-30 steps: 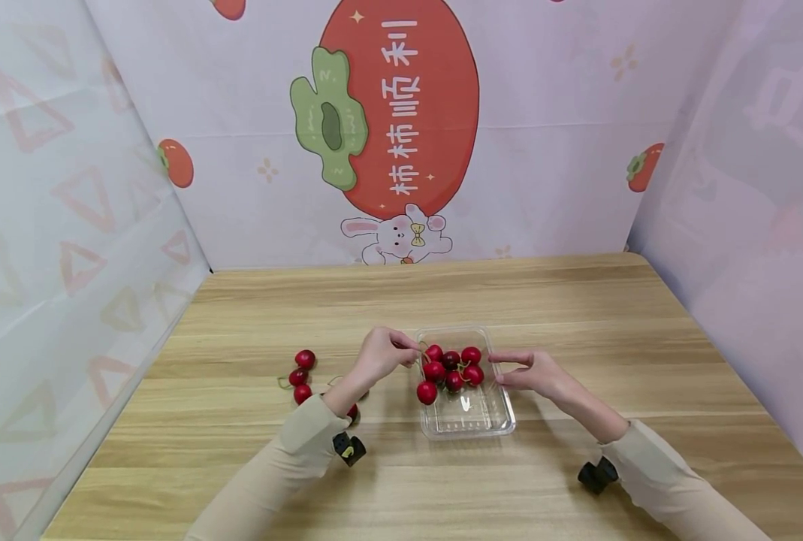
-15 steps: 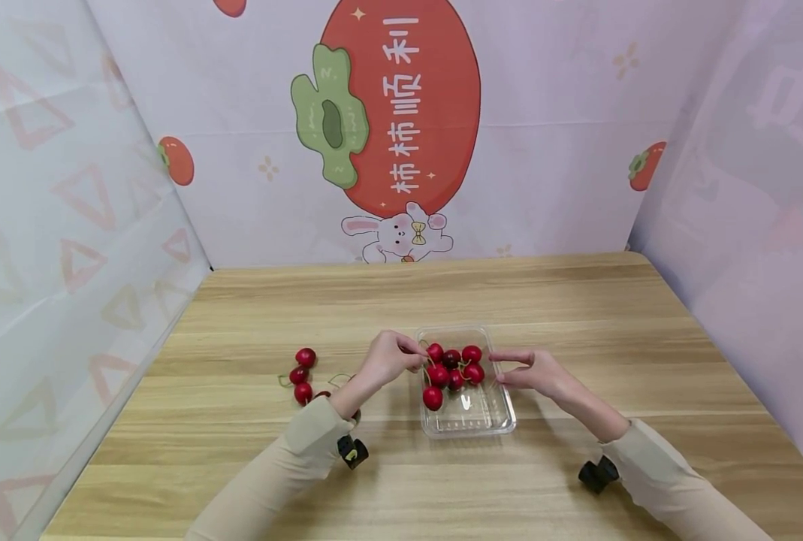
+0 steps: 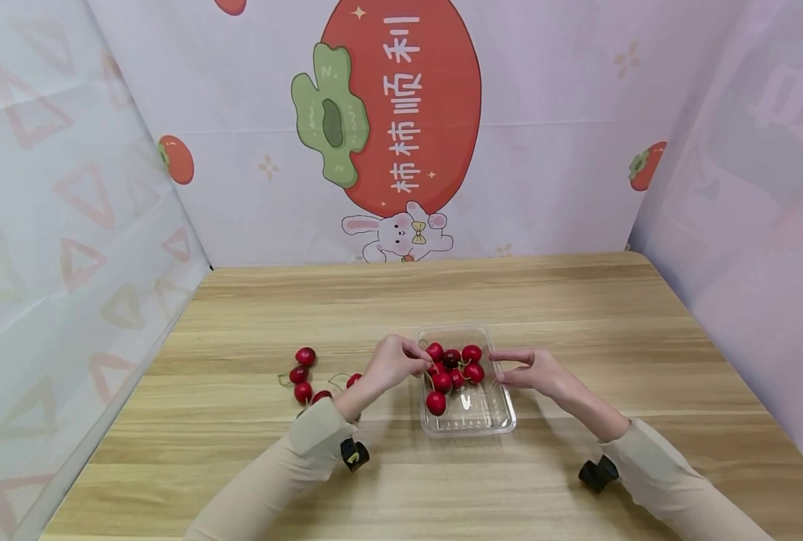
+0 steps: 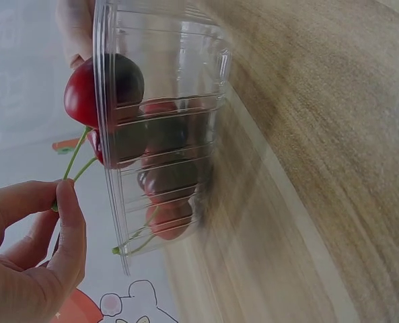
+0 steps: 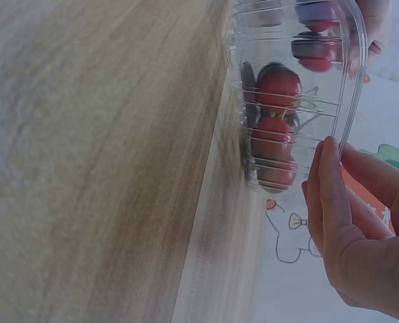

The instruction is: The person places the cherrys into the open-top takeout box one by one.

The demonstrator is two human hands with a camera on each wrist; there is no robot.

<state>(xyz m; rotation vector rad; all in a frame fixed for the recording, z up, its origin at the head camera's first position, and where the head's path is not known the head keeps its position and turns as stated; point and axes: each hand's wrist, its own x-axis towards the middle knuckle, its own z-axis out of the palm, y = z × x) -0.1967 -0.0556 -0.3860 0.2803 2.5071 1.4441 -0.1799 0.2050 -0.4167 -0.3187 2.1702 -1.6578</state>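
My left hand (image 3: 396, 361) pinches the green stems (image 4: 78, 158) of a pair of red cherries between thumb and forefinger, at the left rim of a clear plastic container (image 3: 465, 430). The pair's larger cherry (image 4: 81, 94) hangs at rim height in the left wrist view, partly behind the clear wall; the front cherry (image 3: 436, 403) shows over the container in the head view. Several more cherries (image 5: 276, 87) lie inside, toward its far end. On the opposite side my right hand (image 3: 535, 373) grips the container's rim, fingers against the outer wall.
Left of the container, several loose cherries (image 3: 303, 392) with stems lie on the wooden table (image 3: 577, 300), some partly hidden by the left forearm. Printed cloth (image 3: 543, 188) hangs behind the table and along both sides.
My left hand has moved slightly right and toward me, carrying the pair of cherries from the left rim farther over the container. The right hand and container stay put.
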